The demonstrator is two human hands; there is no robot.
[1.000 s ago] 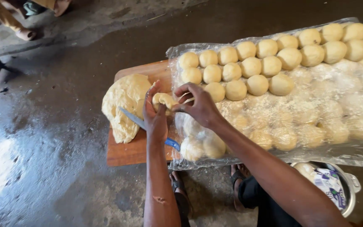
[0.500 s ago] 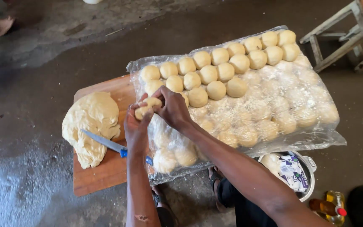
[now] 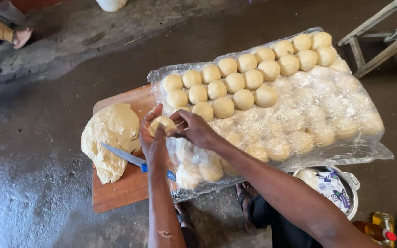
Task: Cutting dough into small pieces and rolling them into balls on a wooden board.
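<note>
Left hand (image 3: pixel 151 140) cups a dough ball (image 3: pixel 161 124); right hand (image 3: pixel 197 130) pinches it from 3 o'clock, shaping it. Knife (image 3: pixel 132 159) rests on the dough lump (image 3: pixel 109 138) at 9 o'clock, within reach.

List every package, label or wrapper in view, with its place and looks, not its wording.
Printed white bag: in the round metal pot at lower right, crumpled, with dark and purple print.
Clear yellow bottle with red cap: on the floor at the bottom right corner, lying down; any label cannot be made out.
Clear plastic sheeting: wrapped over the tray under the pale dough balls, floury, unprinted.
</note>
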